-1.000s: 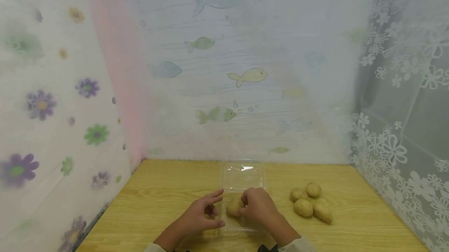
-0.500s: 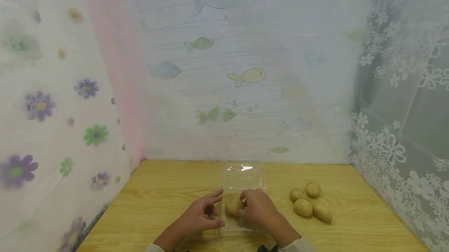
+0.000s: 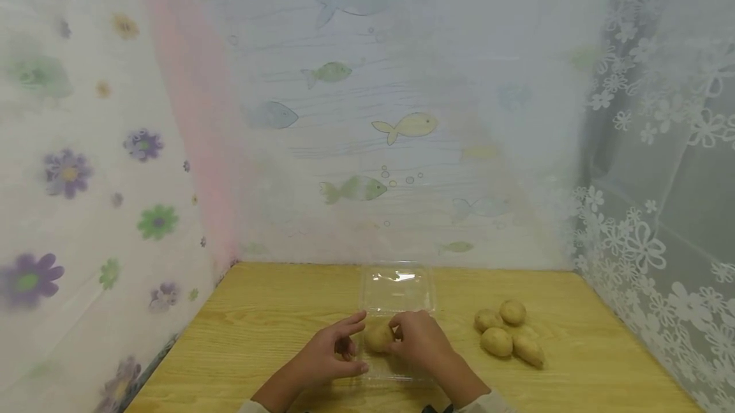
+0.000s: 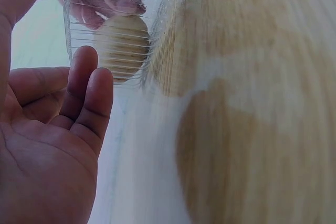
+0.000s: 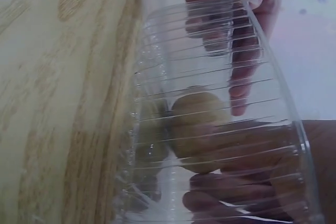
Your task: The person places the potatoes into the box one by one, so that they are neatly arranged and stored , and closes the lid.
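Note:
A clear plastic hinged container [image 3: 397, 375] stands on the table with its lid [image 3: 397, 290] laid back toward the wall. Inside its base sits a potato [image 3: 378, 339], which my right hand [image 3: 423, 338] grips from the right side. Through the ribbed wall, the right wrist view also shows this potato [image 5: 199, 129] against the fingers. My left hand [image 3: 326, 352] touches the container's left side, thumb and index finger spread along it. In the left wrist view, the other fingers of my left hand [image 4: 52, 145] bend loosely beside the rim [image 4: 67, 24].
Several potatoes [image 3: 496, 341] lie in a cluster on the wooden table [image 3: 275, 298], right of the container. Patterned sheets with fish [image 3: 408, 124] and flowers [image 3: 67, 172] hang behind the table and along its sides.
The right hand has shifted the potato slightly to the left inside the container. My left hand keeps its place at the container's side.

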{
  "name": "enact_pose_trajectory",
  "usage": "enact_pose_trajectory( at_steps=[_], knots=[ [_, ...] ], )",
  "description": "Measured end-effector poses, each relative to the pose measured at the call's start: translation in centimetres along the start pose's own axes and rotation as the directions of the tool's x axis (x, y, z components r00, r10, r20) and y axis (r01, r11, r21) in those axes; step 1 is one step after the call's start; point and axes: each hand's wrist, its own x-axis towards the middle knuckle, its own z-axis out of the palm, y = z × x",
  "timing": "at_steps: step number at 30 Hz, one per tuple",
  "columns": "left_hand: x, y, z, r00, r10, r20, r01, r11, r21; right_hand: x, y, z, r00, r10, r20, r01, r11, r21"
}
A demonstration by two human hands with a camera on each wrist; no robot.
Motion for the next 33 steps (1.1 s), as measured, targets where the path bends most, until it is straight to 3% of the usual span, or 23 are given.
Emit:
enact_pose_trajectory(
  at_steps=[7, 15, 28, 33],
  knots=[
    [0.3, 0.0, 0.2, 1.000, 0.005, 0.000, -0.005, 1.000, -0.007, -0.3, 0.3, 0.3, 1.000, -0.009, -0.019, 0.009, 1.000, 0.012],
    [-0.4, -0.5, 0.6, 1.000, 0.022, 0.002, -0.022, 1.000, -0.009, -0.9, 0.1, 0.9, 0.999, -0.044, -0.030, 0.044, 0.999, -0.001],
    [0.5, -0.5, 0.8, 0.999, 0.039, 0.006, -0.039, 0.999, 0.013, -0.7, 0.8, -0.2, 0.999, -0.044, -0.022, 0.043, 0.998, -0.056],
    [0.2, -0.5, 0.2, 0.999, 0.042, -0.003, -0.042, 0.999, -0.012, -0.2, 0.5, -0.4, 0.996, -0.086, -0.024, 0.084, 0.994, -0.067]
  ],
)
